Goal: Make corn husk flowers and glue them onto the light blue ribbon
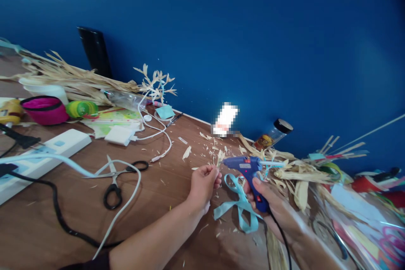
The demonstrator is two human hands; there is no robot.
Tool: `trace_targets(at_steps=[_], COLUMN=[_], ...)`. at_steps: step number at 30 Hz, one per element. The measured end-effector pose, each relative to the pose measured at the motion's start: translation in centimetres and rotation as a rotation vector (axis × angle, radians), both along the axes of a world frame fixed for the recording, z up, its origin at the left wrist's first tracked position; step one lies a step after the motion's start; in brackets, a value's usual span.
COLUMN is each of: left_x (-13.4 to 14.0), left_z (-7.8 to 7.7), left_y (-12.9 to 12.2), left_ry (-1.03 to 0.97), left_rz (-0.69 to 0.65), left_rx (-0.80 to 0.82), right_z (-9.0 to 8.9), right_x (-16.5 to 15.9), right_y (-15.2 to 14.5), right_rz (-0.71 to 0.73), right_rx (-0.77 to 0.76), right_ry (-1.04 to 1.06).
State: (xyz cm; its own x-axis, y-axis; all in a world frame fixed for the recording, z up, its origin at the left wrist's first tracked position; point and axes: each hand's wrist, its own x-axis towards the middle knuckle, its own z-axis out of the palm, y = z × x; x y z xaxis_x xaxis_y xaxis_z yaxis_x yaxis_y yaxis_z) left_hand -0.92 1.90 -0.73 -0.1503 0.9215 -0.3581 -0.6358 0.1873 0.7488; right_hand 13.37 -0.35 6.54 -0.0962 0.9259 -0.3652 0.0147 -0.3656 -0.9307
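Note:
My right hand (262, 194) is wrapped round the handle of a blue hot glue gun (243, 163), its nozzle pointing left. A clear glue stick (272, 163) juts from the gun's back end. In a pinch, my left hand (205, 181) holds a small piece of dried corn husk (220, 157) upright, right at the nozzle tip; whether they touch I cannot tell. Below the gun lies a loop of light blue ribbon (242, 209). Husk scraps (187, 152) are scattered over the brown table (164, 219) around my hands.
Open scissors (114, 175) lie at left, with a white cable across them. Beside them is a white power strip (47, 156) with plugs and cords. A dried-husk flower spray (156, 82) stands by the blue wall. A lidded jar (274, 133) leans at right near husk strips (303, 173).

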Motion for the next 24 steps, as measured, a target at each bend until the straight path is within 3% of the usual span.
trace_targets(at_steps=[24], left_x=[0.03], left_z=[-0.17], left_y=[0.1], left_ry=[-0.008], left_rz=[0.002], left_rx=[0.011], right_z=[-0.38], right_x=[0.39], right_y=[0.17], right_rz=[-0.007], right_rx=[-0.018], right_ry=[-0.016])
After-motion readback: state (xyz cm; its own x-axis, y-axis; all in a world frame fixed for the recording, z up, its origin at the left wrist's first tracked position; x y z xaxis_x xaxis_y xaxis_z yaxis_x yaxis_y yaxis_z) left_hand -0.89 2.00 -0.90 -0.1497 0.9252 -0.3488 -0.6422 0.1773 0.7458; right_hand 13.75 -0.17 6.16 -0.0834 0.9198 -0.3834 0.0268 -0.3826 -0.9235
